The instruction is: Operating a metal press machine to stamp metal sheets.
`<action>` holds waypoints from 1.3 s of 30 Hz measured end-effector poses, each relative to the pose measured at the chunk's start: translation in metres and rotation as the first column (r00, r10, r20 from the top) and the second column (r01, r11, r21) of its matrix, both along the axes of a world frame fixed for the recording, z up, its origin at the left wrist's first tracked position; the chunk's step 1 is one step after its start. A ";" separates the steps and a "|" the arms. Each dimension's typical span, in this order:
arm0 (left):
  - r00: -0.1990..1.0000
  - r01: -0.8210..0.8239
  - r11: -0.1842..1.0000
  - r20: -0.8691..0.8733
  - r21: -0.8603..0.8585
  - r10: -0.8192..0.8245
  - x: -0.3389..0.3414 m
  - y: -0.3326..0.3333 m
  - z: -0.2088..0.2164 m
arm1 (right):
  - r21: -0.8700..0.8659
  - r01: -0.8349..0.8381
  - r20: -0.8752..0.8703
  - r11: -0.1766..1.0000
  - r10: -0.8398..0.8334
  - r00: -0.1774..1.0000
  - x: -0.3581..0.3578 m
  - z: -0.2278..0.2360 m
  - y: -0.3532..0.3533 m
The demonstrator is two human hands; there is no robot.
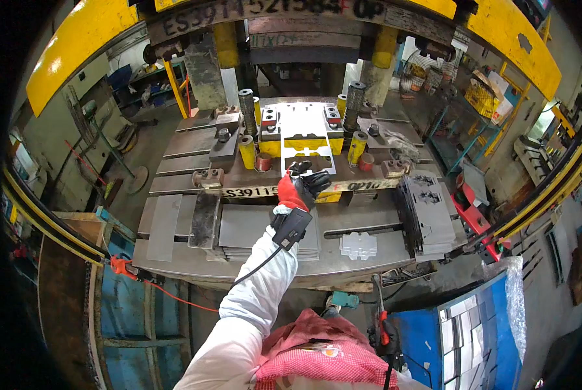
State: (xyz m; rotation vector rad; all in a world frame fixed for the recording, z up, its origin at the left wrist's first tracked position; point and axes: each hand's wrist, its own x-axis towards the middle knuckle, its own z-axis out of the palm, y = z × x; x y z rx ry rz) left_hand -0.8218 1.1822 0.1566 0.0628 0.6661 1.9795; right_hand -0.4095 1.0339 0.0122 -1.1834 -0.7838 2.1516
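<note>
My left hand (302,188), in a red and black glove, stretches forward to the near edge of a bright metal sheet (306,122). Its fingers are bent at that edge and seem to grip it; the hand hides part of it. The sheet has cutouts near this end and lies over the yellow and steel die (270,147) of a press. A small black box with a cable (291,229) is strapped to my left wrist. Low at the right, my right hand (390,341), in a dark glove, is closed around a long metal tool with red grips (383,318).
Flat sheets (258,227) lie stacked on the press bed, left of centre. Cut plates (430,218) are piled at the right, and a small cut piece (358,246) lies between. Guide posts (354,107) flank the die. A blue container with metal pieces (463,338) stands lower right.
</note>
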 end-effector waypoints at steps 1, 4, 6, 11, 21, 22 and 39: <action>1.000 0.000 1.000 0.006 -0.015 0.001 0.000 0.001 0.001 | -0.001 -0.002 0.002 1.000 0.002 1.000 0.000 0.000 0.002; 1.000 -0.006 0.998 0.001 -0.060 0.006 0.004 -0.002 0.010 | -0.005 0.000 0.003 1.000 0.000 1.000 0.004 -0.004 0.004; 1.000 0.000 1.000 0.017 -0.023 0.001 0.003 -0.004 0.009 | -0.008 -0.005 -0.004 1.000 0.005 1.000 0.007 -0.007 0.004; 1.000 0.006 1.000 -0.017 -0.015 -0.006 -0.001 0.000 0.004 | -0.005 0.003 -0.028 1.000 -0.003 1.000 0.011 -0.019 0.003; 0.989 0.055 0.992 -0.142 0.116 -0.038 -0.001 0.002 -0.011 | -0.025 0.021 -0.017 0.999 -0.022 1.000 0.018 -0.018 -0.011; 0.982 0.059 0.984 -0.185 0.168 -0.027 -0.003 0.002 -0.015 | 0.017 0.021 0.003 1.000 -0.021 1.000 0.021 -0.020 -0.014; 0.994 0.080 0.995 -0.082 0.066 -0.075 -0.010 0.004 -0.013 | 0.589 -0.370 0.089 0.719 0.397 0.913 -0.091 0.159 0.092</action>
